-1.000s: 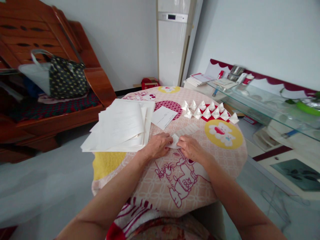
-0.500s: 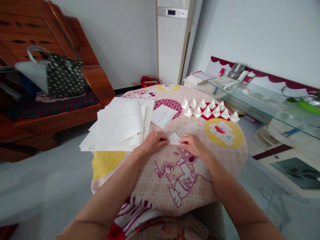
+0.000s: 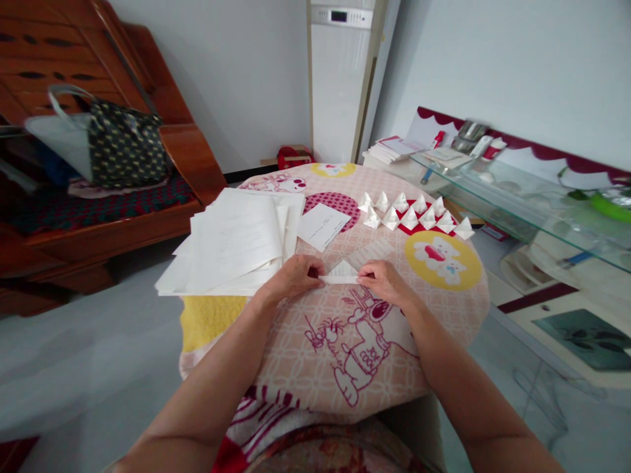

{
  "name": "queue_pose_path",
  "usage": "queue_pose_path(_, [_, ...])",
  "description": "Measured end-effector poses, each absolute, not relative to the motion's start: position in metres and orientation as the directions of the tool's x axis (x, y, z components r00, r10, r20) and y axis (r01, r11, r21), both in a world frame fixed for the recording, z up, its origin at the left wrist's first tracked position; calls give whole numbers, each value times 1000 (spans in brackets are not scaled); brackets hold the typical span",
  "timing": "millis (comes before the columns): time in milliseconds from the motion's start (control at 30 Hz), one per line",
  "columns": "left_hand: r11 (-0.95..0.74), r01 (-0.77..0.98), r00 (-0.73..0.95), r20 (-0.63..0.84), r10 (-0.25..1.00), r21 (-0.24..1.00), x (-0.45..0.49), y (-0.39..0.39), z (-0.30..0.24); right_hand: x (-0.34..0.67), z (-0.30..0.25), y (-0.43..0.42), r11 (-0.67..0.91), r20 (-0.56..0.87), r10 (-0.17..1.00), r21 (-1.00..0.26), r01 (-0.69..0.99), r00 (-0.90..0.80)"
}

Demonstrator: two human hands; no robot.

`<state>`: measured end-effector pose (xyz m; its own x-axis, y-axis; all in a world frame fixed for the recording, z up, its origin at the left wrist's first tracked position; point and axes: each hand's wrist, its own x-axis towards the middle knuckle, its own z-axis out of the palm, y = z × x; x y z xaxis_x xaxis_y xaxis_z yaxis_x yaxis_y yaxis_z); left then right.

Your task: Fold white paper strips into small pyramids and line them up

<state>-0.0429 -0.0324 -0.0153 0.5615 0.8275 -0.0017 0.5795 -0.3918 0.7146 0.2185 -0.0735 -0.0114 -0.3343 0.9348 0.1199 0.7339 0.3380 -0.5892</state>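
Observation:
A small sheet of paper (image 3: 341, 272), folded to a point at its far side with a narrow strip along its near edge, lies on the cloth-covered table. My left hand (image 3: 298, 276) pinches its left end. Its right end is between the fingertips of my right hand (image 3: 386, 281). Just beyond it lies a printed paper strip (image 3: 371, 252). Farther back is a white printed card or sheet (image 3: 324, 225). Several folded white paper boats (image 3: 409, 219) stand in two rows at the far right of the table.
A stack of white papers (image 3: 236, 240) covers the table's left side. The patterned tablecloth (image 3: 315, 355) reaches the edge near my body. To the right stands a glass shelf (image 3: 522, 203) with small items. A wooden bench (image 3: 187, 157) holding a dark patterned bag (image 3: 128, 148) is at left.
My left hand has shifted slightly left along the folded paper, and more of its near strip shows between my hands. My right hand has barely moved.

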Motion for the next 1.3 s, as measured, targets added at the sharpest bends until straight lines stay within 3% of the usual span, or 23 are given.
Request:
queue_pose_path(500, [-550,617,615,91,783,563,-43,-36,-16,216,-6,-79,371,131,922,-576,728,-365])
queue_pose_path(767, [-482,654,598,-8,802,584,-45,-35,-12,220,-5,-78,413,153,903,-568,712,-402])
queue_pose_path(1000, [-577,609,632,108,768,544,-27,-47,-1,221,-7,-75,417,152,902,-546,727,-404])
queue_pose_path(1300, [-391,706,491,-10,871,591,-19,-39,-9,219,-9,-74,313,117,946,-564,764,-302])
